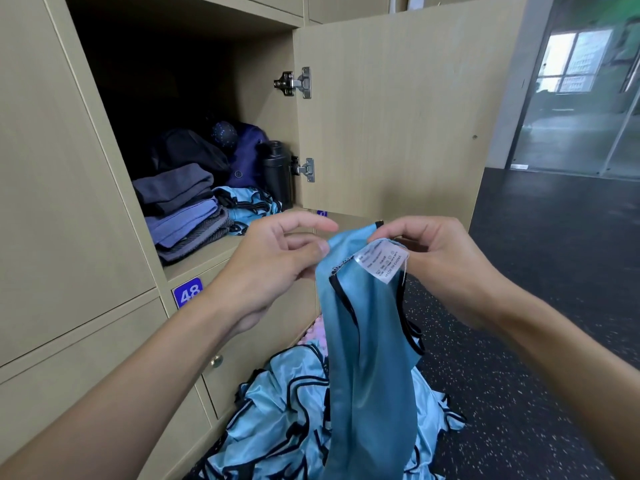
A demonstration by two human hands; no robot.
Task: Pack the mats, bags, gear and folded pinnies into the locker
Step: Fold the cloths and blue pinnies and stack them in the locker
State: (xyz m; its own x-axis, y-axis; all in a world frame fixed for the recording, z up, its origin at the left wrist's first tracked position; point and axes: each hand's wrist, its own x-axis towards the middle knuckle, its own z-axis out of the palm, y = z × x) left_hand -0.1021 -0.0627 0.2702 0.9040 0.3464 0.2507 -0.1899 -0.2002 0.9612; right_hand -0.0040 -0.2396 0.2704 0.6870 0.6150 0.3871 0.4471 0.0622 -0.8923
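**Pinnie (367, 341) held up for folding at open locker (225, 247)**

Light-blue pinnie with black trim hangs from both hands in front of the locker, whose door (398, 116) stands wide. The right hand (440, 268) pinches the top edge just beside the white care label (381, 261). The left hand (273, 268) nips the same edge with thumb and curled fingers, its forefinger straight out and free.

The shiny cloth looks thin, limp and slick. It should weigh next to nothing, but it is likely to slide and sag unless taken by the bound black hems or the shoulder seams, which offer the firmest hold.

The garment drops below and between the hands, its tail reaching a heap of pinnies (284, 410) on the floor (519, 306). Folded pinnies (249, 202) lie on the locker shelf, above and left of the hands, between a stack of folded grey and purple cloths (187, 209) and a black bottle (277, 174).
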